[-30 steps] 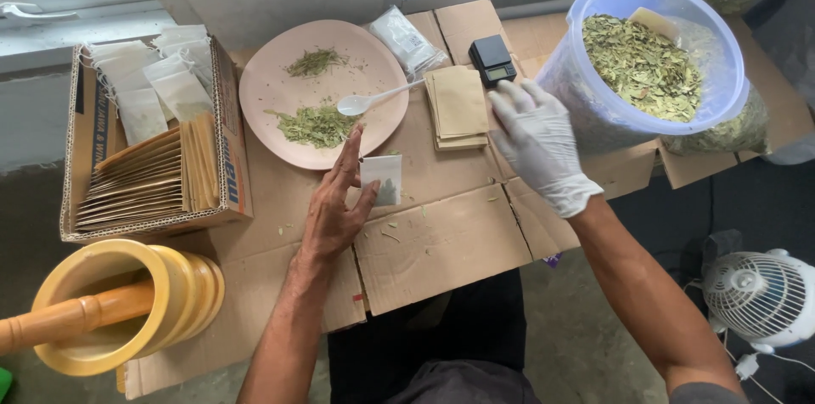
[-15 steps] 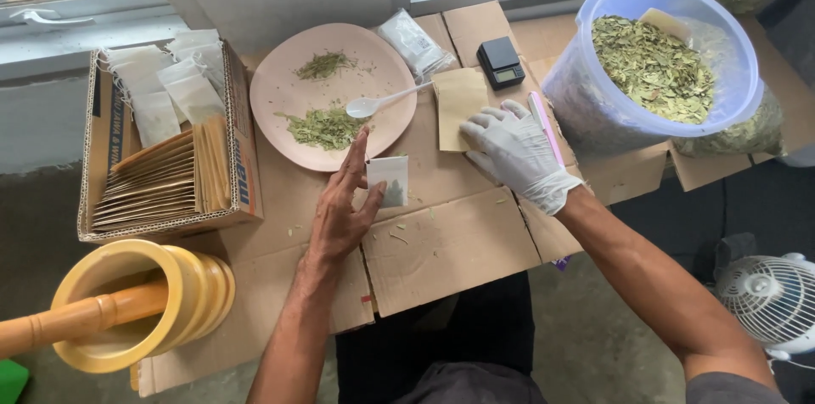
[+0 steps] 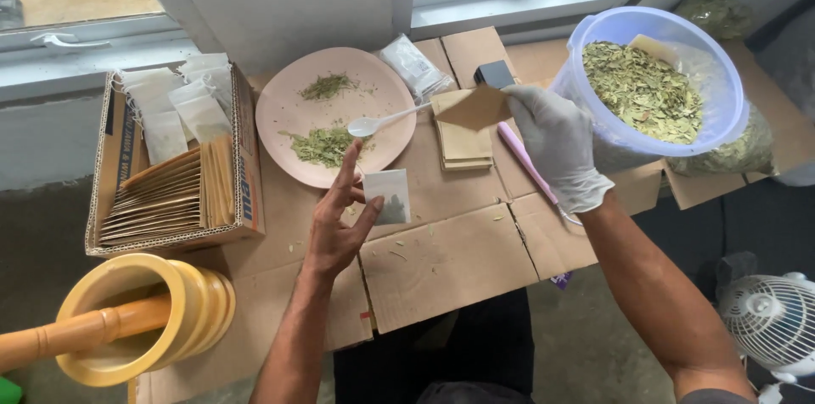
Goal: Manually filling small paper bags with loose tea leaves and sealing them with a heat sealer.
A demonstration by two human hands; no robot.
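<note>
My left hand [image 3: 338,230] sits bare in the middle of the frame, fingers spread and loose, with the thumb and fingertips steadying a small white sachet [image 3: 388,196] that holds a dark pinch of herb at its lower corner; the sachet is just below the rim of the pink plate [image 3: 280,111] and rests partly on the flattened cardboard [image 3: 441,264] that covers the work surface. My right hand [image 3: 556,145], in a white glove, is right of centre and pinches a brown paper envelope [image 3: 475,107] by one corner, lifted clear above the stack of similar brown envelopes [image 3: 463,145] lying on the cardboard. A white plastic spoon [image 3: 382,121] lies with its bowl on the plate, beside two small heaps of green crushed leaf. Just behind my gloved hand, in the upper right, stands a clear plastic tub [image 3: 722,90] filled with dried green leaves, and a pink pen-like stick [image 3: 526,162] lies under my wrist. A small black object [image 3: 494,73] and a clear packet [image 3: 414,64] sit near the top centre. On the left, a cardboard box [image 3: 246,175] holds rows of brown envelopes and white sachets. In the lower left is a yellow mortar [image 3: 199,306] with a wooden pestle [image 3: 76,332]; a white fan [image 3: 772,319] shows lower right.
</note>
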